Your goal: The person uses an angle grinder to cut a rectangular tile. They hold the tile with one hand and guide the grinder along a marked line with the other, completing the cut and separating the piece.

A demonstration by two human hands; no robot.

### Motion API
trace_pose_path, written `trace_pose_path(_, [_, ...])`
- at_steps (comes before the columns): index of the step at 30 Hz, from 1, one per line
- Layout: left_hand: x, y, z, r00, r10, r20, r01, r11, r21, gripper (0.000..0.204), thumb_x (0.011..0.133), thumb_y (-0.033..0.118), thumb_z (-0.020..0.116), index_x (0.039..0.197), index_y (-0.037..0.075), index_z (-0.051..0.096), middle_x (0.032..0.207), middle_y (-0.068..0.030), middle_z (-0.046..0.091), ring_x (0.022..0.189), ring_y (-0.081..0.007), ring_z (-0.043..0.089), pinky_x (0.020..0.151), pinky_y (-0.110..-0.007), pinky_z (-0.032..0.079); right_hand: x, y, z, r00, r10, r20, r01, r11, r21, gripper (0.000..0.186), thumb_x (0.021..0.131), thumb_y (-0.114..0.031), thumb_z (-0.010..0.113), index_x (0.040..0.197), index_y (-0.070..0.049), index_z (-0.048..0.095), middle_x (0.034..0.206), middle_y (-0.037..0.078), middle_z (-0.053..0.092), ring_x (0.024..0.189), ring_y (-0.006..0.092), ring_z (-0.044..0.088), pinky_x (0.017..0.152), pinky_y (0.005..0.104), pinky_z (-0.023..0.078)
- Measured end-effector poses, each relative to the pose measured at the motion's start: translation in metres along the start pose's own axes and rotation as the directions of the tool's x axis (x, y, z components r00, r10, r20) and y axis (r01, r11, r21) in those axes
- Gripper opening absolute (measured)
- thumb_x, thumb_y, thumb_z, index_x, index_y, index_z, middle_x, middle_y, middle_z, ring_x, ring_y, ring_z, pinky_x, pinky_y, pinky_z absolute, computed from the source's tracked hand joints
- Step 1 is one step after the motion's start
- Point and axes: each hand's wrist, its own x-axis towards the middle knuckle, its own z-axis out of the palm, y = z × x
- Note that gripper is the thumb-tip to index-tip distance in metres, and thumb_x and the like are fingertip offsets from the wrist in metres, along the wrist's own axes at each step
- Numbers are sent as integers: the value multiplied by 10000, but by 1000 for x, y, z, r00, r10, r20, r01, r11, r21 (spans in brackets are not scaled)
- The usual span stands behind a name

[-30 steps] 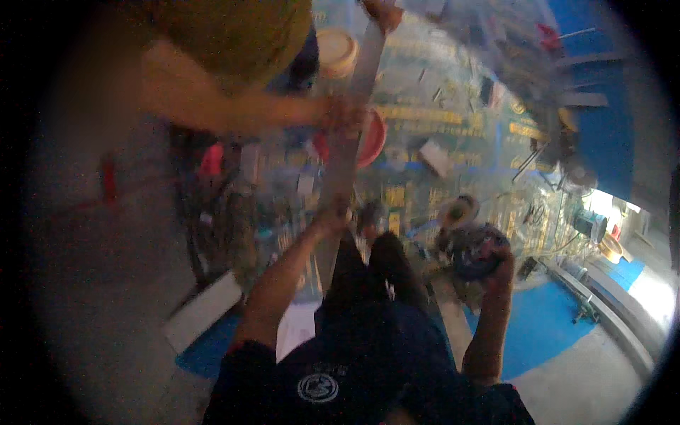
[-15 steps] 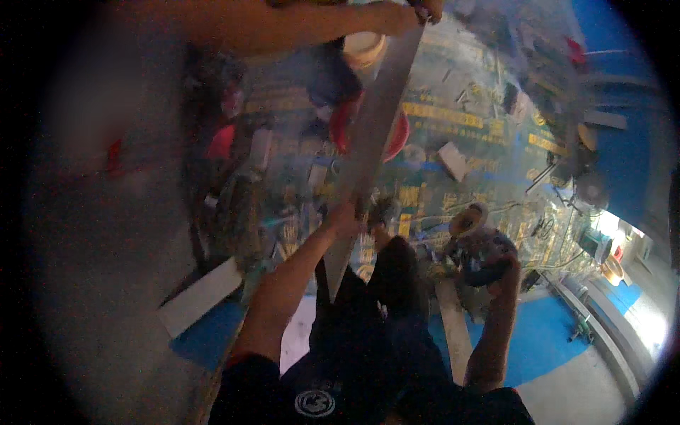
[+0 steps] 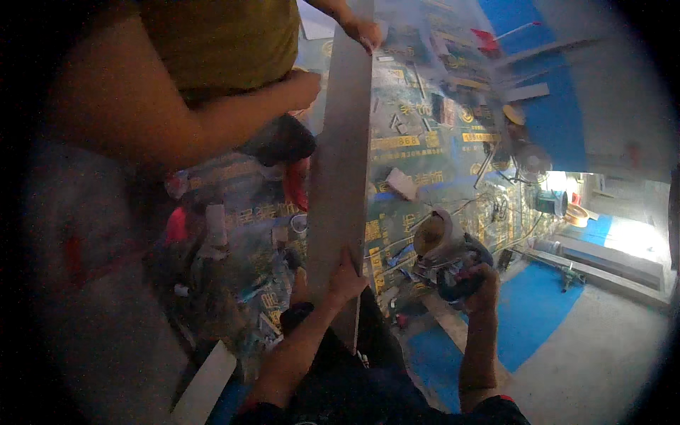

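The long board (image 3: 340,156) is being edge-gripped by the left hand (image 3: 344,281) over sheeting (image 3: 440,170); right of it, past open room, a rounded object (image 3: 459,280) is being held by the right hand (image 3: 484,286).

one wide head view faces down over the wearer's hands (image 3: 346,280) to the floor (image 3: 577,350); the left seems too dim to judge.

Glare (image 3: 641,237) whitens the right side; elsewhere (grainily) it's dim.
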Motion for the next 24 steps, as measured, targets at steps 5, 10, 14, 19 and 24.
trace_pose_path(5, [1, 5, 4, 993, -97, 71, 99, 995, -18, 1005, 769, 201, 698, 1489, -76, 53, 1194, -410, 522, 1074, -492, 587, 905, -487, 496, -9, -22, 68, 985, -156, 68, 164, 978, -131, 299, 703, -70, 558, 995, -12, 585, 780, 49, 557, 633, 151, 540, 584, 310, 472])
trace_pose_path(10, [8, 1, 19, 995, -72, 70, 74, 997, -16, 1025, 769, 200, 711, 1485, -89, 37, 1264, -415, 466, 1115, -511, 547, 913, -487, 490, 35, -31, 94, 955, -265, 134, 284, 947, -149, 279, 706, -68, 603, 975, 2, 596, 771, 54, 574, 617, 157, 546, 584, 307, 469])
trace_pose_path(14, [18, -27, 38, 979, -108, 175, 123, 990, -74, 1058, 753, 186, 732, 1480, -107, 23, 1307, -418, 425, 1158, -505, 524, 970, -474, 456, 66, -42, 123, 917, -293, 270, 353, 911, -212, 335, 700, -134, 639, 1007, -4, 599, 797, 22, 595, 701, 125, 569, 663, 270, 451])
trace_pose_path(19, [24, -51, 69, 988, 5, 153, -4, 1000, -9, 1024, 750, 156, 713, 1458, -148, 39, 1399, -427, 292, 1257, -539, 388, 1064, -469, 366, 88, -49, 163, 821, -432, 374, 508, 852, -130, 362, 747, -158, 642, 1058, 18, 581, 795, 23, 594, 698, 122, 569, 661, 273, 457])
trace_pose_path(24, [6, -9, 38, 984, -38, 175, 58, 992, -111, 1040, 756, 190, 691, 1438, -176, -2, 1434, -438, 182, 1307, -594, 217, 1109, -534, 278, 119, -51, 181, 793, -492, 360, 570, 808, -151, 362, 760, -160, 651, 1069, 16, 584, 789, 21, 600, 662, 114, 567, 630, 276, 463])
